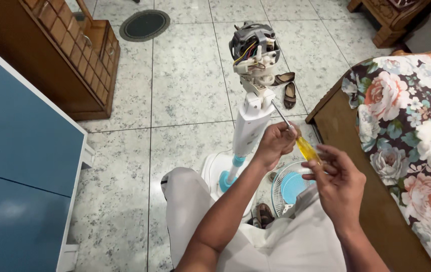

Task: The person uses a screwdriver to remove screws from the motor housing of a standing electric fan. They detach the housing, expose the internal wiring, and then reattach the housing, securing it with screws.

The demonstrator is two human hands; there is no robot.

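Pale speckled floor tiles (185, 75) fill most of the view, with a blue cabinet (19, 151) along the left edge, a carved wooden cupboard (64, 50) behind it and a round dark mat (144, 24) near the top. On the right stands a wooden-framed seat with a floral cushion (412, 116).

Near the middle stands a pedestal fan (249, 126) with its covers off – the bare motor (254, 43) with coloured wires sits on top of the white neck, and the white round base (215, 168) with a turquoise collar rests on the floor between the person's knees. A fan grille with blue blades (288, 186) lies flat on the tiles just beside the base. 2 dark sandals (287, 88) lie on the floor beyond the motor, and another sandal (263, 214) shows near the person's lap.

The left hand (275, 144) is curled around the metal shaft of a screwdriver (296, 138), close to where the yellow handle begins. The right hand (339, 184) pinches the far end of that yellow handle with its fingertips – the other fingers loosely bent. The screwdriver slants up and to the left, its tip touching the white neck just below the motor housing.
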